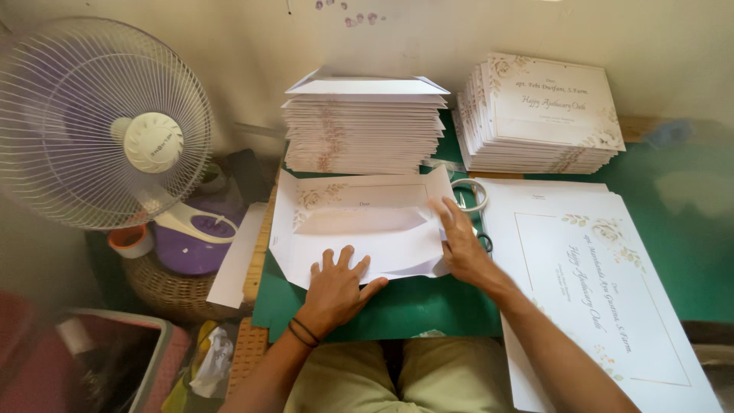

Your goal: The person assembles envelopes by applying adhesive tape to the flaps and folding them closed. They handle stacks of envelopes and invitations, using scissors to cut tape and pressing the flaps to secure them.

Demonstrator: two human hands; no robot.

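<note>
A white printed paper sheet (359, 222) with floral corners lies half folded on the green table mat (428, 306). My left hand (336, 287) lies flat, fingers spread, pressing the sheet's lower folded flap. At the sheet's right edge, my right hand (459, 241) presses on the side flap with its fingers out. Neither hand grips anything.
A tall stack of folded envelopes (363, 126) stands behind the sheet, and a stack of printed cards (543, 115) to its right. Large flat printed sheets (604, 291) lie at right. Scissors (472, 200) rest beside my right hand. A white fan (103, 122) and a basket (172, 287) stand at left.
</note>
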